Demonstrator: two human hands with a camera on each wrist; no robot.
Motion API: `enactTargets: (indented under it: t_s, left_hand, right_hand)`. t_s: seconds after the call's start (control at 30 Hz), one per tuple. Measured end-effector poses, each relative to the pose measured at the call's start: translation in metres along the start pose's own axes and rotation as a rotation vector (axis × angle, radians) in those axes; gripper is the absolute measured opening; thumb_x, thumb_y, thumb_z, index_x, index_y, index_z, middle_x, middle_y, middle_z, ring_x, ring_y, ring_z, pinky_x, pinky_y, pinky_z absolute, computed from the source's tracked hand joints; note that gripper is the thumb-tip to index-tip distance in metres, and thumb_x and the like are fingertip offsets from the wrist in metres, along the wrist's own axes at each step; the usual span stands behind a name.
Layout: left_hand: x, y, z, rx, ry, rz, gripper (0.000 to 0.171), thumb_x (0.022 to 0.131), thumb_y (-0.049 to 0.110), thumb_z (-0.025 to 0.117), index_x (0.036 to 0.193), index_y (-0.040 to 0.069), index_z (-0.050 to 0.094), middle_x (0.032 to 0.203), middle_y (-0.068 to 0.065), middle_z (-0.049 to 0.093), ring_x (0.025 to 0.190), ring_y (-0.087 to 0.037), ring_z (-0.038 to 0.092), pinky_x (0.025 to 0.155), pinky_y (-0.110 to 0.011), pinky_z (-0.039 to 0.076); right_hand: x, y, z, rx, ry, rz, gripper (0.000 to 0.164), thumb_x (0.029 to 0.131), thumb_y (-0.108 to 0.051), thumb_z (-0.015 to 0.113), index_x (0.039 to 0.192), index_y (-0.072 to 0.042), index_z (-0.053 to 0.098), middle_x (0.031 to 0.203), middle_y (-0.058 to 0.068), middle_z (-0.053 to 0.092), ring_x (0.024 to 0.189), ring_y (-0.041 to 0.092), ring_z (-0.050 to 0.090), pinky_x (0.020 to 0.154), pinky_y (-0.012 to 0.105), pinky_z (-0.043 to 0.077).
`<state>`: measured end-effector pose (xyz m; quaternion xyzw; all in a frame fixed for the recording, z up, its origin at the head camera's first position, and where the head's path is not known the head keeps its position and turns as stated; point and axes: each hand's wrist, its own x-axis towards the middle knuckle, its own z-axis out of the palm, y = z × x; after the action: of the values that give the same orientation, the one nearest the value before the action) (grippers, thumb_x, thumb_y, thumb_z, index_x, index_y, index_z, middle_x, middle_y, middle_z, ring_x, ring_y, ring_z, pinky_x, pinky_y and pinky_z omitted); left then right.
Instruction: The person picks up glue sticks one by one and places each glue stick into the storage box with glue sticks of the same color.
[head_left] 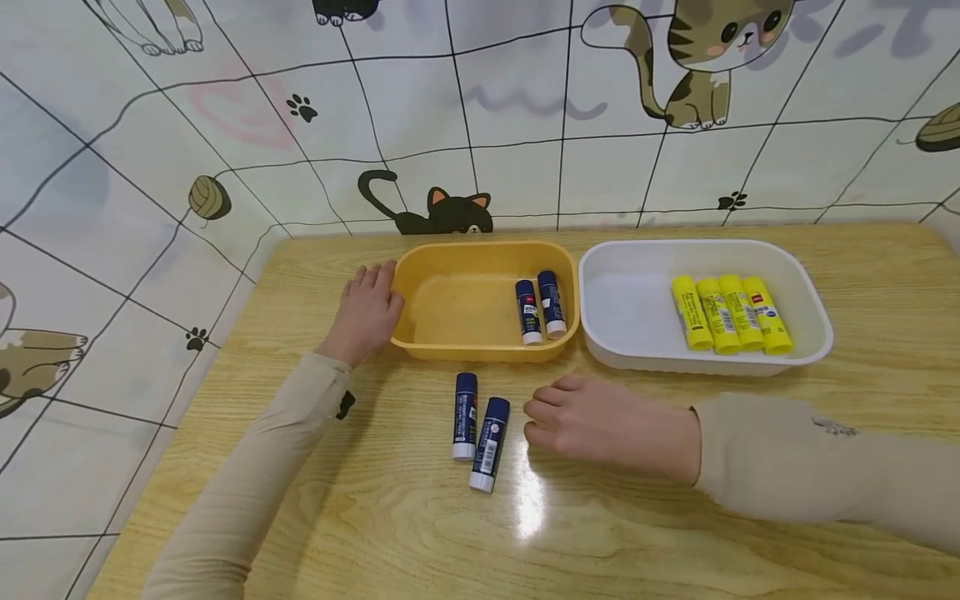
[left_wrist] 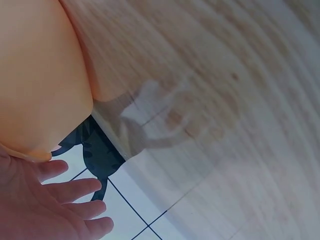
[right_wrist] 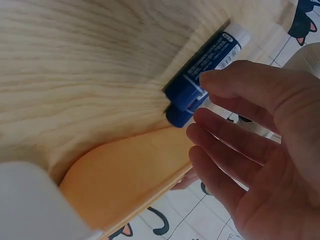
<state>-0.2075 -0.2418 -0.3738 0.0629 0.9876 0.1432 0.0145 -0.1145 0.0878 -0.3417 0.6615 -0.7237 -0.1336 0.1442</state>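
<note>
Two blue glue sticks with white ends lie on the table in front of the orange basket: a left glue stick (head_left: 465, 417) and a right glue stick (head_left: 490, 444). My right hand (head_left: 600, 425) hovers beside them, fingers loosely bent and holding nothing. In the right wrist view, its fingertips are close to a blue glue stick (right_wrist: 205, 70), with a gap between thumb and fingers. At the left end of the orange basket (head_left: 465, 350), my left hand (head_left: 363, 312) touches the rim. The left wrist view shows its fingers (left_wrist: 75, 190) loosely extended alongside the basket wall; the thumb is hidden.
Two more blue glue sticks (head_left: 528, 312) lie in the right part of the orange basket. A white basket (head_left: 622, 350) stands against it on the right, with several yellow glue sticks (head_left: 720, 317) side by side. Behind the wooden table (head_left: 375, 525) rises a cat-patterned backdrop (head_left: 517, 108).
</note>
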Motion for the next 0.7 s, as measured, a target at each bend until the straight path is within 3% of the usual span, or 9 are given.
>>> enactTargets:
  t_s: [0.23, 0.53, 0.7]
  left_hand:
    - [0.001, -0.003, 0.001, -0.011, 0.012, 0.006, 0.056, 0.098, 0.018, 0.031, 0.150, -0.001, 0.023, 0.150, -0.031, 0.024, 0.139, -0.049, 0.013, 0.110, -0.058, 0.010]
    - [0.002, -0.005, 0.001, 0.003, 0.011, -0.002, 0.059, 0.098, 0.020, 0.030, 0.154, 0.006, 0.018, 0.153, -0.029, 0.016, 0.140, -0.049, 0.009, 0.110, -0.059, 0.008]
    - [0.001, -0.004, 0.001, 0.009, -0.001, -0.016, 0.059, 0.098, 0.021, 0.030, 0.155, 0.008, 0.016, 0.154, -0.028, 0.015, 0.140, -0.048, 0.008, 0.110, -0.059, 0.007]
  right_hand:
    - [0.019, -0.012, 0.004, 0.060, -0.058, -0.026, 0.019, 0.092, -0.019, 0.062, 0.111, -0.020, 0.064, 0.110, -0.002, 0.061, 0.103, 0.015, 0.056, 0.089, 0.028, 0.045]
    - [0.035, -0.023, 0.023, 0.034, 0.095, -0.033, 0.009, 0.096, -0.022, 0.055, 0.101, -0.017, 0.061, 0.106, -0.001, 0.057, 0.100, 0.015, 0.055, 0.084, 0.026, 0.046]
    - [0.043, -0.023, 0.028, 0.074, 0.063, -0.029, 0.012, 0.098, -0.021, 0.055, 0.108, -0.016, 0.059, 0.114, 0.001, 0.058, 0.107, 0.017, 0.054, 0.089, 0.028, 0.045]
